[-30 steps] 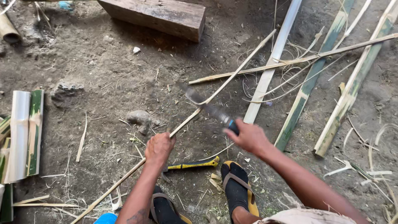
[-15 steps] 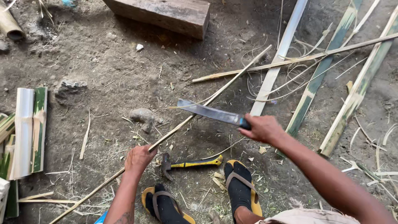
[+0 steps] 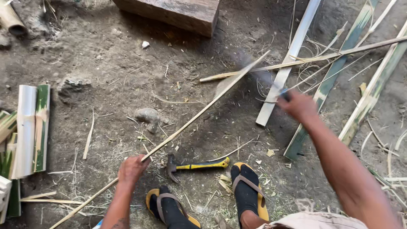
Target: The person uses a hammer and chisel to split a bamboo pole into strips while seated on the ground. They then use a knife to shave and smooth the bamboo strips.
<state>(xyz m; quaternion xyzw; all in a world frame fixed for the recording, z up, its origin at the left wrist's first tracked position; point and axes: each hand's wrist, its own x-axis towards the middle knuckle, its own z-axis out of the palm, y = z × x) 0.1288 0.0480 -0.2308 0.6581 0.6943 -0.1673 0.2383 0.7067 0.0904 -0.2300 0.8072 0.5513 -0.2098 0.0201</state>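
Swinging since before, right hand (image 3: pixel 299 106) is gripping the blurred knife (image 3: pixel 263 78) above the hammer (image 3: pixel 199 164), left hand (image 3: pixel 132 168) fingers pinching the bamboo strip (image 3: pixel 203 110); steadying it seems wise.

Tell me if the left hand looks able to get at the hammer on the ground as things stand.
Probably not right away: the left hand is gripping the long bamboo strip. The hammer lies close beside it on open dirt, nothing covering it, so letting go of the strip would likely leave the way free.

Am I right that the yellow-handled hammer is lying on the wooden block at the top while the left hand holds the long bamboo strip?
Not quite: the head view shows the hammer on the dirt ground by the feet, not on the wooden block. The left hand does hold the bamboo strip.
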